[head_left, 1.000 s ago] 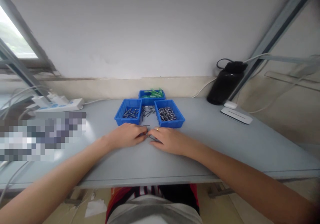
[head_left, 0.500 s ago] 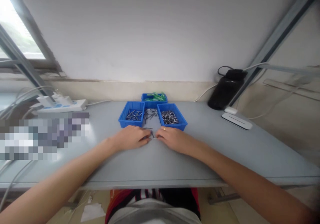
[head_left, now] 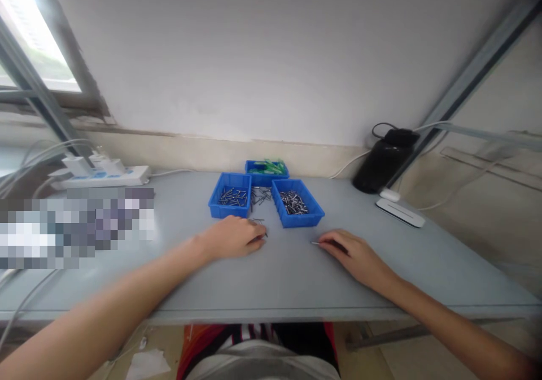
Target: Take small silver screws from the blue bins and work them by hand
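Note:
My left hand (head_left: 235, 237) rests on the grey table (head_left: 275, 278) just in front of the left blue bin (head_left: 229, 202), its fingertips pinching a thin dark metal pin (head_left: 263, 232). My right hand (head_left: 353, 254) lies further right, in front of the right blue bin (head_left: 298, 210), and holds a thin metal nail (head_left: 316, 243) that sticks out to the left. Both bins hold metal nails. A loose pile of nails (head_left: 259, 195) lies between the bins. A third blue bin (head_left: 266, 171) with green pieces sits behind them.
A black bottle (head_left: 383, 161) and a white flat device (head_left: 400, 212) stand at the back right. A white power strip (head_left: 101, 177) with plugs and cables lies at the back left, beside a blurred patch. The wall runs close behind the bins.
My right hand has slid away to the right with a nail, leaving my left hand by the bins. The camera has tilted, so the bins sit lower in the picture.

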Available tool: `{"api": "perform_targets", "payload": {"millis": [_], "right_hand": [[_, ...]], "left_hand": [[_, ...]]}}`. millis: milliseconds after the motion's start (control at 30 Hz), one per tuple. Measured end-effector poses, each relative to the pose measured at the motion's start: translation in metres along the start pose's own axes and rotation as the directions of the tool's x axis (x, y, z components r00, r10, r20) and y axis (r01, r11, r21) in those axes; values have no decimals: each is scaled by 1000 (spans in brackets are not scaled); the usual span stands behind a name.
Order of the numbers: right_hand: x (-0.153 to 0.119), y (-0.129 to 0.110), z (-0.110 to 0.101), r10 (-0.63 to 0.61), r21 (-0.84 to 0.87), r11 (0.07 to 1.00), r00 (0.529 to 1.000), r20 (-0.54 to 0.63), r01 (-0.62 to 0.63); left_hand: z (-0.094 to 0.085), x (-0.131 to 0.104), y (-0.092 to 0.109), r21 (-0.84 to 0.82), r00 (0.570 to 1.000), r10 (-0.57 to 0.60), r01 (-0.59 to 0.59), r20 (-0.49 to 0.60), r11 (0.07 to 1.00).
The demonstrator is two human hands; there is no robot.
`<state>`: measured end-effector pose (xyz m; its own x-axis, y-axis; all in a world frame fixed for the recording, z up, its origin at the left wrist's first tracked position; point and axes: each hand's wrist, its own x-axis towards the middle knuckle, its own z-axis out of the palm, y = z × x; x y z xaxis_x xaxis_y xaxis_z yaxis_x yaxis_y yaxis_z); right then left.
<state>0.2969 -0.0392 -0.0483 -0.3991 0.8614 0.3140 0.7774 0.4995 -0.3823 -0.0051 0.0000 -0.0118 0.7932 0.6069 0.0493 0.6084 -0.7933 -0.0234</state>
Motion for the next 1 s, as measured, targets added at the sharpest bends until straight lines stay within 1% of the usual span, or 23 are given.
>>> {"api": "perform_targets", "payload": {"millis": [33, 100, 267, 333, 433, 567, 667, 767, 833, 900, 1000], "right_hand": [[-1, 1, 2, -10, 16, 1000, 1000, -1, 10], [2, -4, 9, -57, 38, 998, 998, 11, 56], [34, -37, 33, -240, 77, 968, 971, 22, 237], [47, -46, 41, -268, 106, 959, 963, 40, 263], [61, -52, 47, -294, 157, 947, 954, 62, 281], [67, -53, 46, -319, 225, 927, 946, 59, 299], [66, -54, 38, -286, 247, 933, 956, 73, 260], [63, -54, 30, -257, 208, 951, 958, 128, 228], [60, -55, 28, -265, 181, 954, 953, 149, 237], [59, -57, 28, -275, 156, 955, 948, 163, 250], [60, -59, 30, -273, 119, 960, 946, 176, 255]], "left_hand": [[0, 0, 0, 2, 1000, 1, -1, 1, 1000], [0, 1, 0, 3, 1000, -2, 2, -1, 1000], [-3, 1, 0, -31, 1000, -15, 15, -2, 999], [-3, 0, 1, -47, 1000, -14, 15, 8, 999], [-2, 0, 0, -65, 999, -21, 23, 29, 998], [-2, 0, 0, -89, 999, -14, 17, 33, 996], [-5, 0, 0, -100, 1000, -1, 3, 15, 995], [-8, 0, -1, -84, 1000, -22, 23, 15, 996], [-9, 0, 0, -80, 999, -22, 24, 24, 997], [-9, 1, 1, -84, 1000, -13, 15, 27, 996], [-8, 2, 3, -98, 1000, 12, -12, 2, 995]]}}
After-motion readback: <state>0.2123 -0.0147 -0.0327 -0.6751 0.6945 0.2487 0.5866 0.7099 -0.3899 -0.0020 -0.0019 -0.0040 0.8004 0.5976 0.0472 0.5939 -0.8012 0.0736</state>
